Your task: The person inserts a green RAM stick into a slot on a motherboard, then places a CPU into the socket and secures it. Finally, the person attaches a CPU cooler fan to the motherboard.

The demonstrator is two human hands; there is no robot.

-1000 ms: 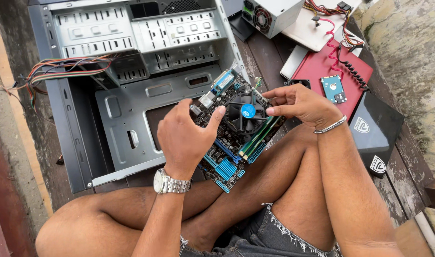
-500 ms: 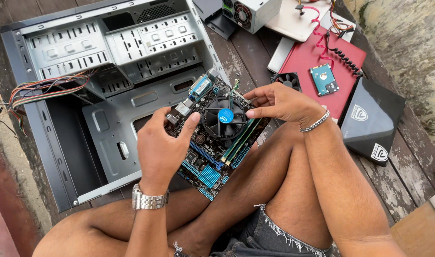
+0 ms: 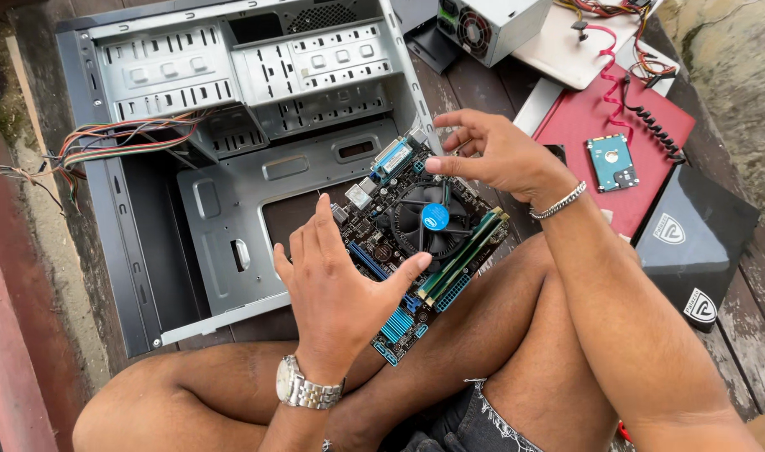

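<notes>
Motherboard [image 3: 416,251] rests on the person's crossed legs beside the open computer case [image 3: 232,167]: stiff, light, fragile (edges are safest). Left hand [image 3: 336,285] spread over it; right hand [image 3: 495,155] open, fingertips seemingly touching its far edge.

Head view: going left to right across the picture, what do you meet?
Loose coloured wires → open computer case → left hand → motherboard with its fan → right hand → small hard drive on the red board → black panel.
</notes>
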